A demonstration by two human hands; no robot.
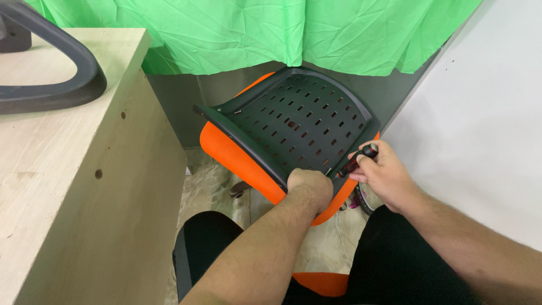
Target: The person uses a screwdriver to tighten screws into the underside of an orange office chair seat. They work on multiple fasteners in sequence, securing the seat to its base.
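A chair seat point(299, 118) lies upside down across my lap, its black perforated plastic underside facing up and orange mesh padding point(237, 158) around its rim. My left hand point(309, 187) is closed over the seat's near edge. My right hand point(384, 172) grips a screwdriver with a black and red handle point(358, 159), its tip angled down at the near edge of the seat, close beside my left hand. A small screw point(237, 112) stands near the seat's left edge.
A light wooden desk point(73, 186) stands at the left, with a dark grey chair armrest point(62, 73) lying on top. Green cloth point(254, 31) hangs behind. A white wall point(485, 130) runs along the right. Beige tiled floor point(209, 192) shows below the seat.
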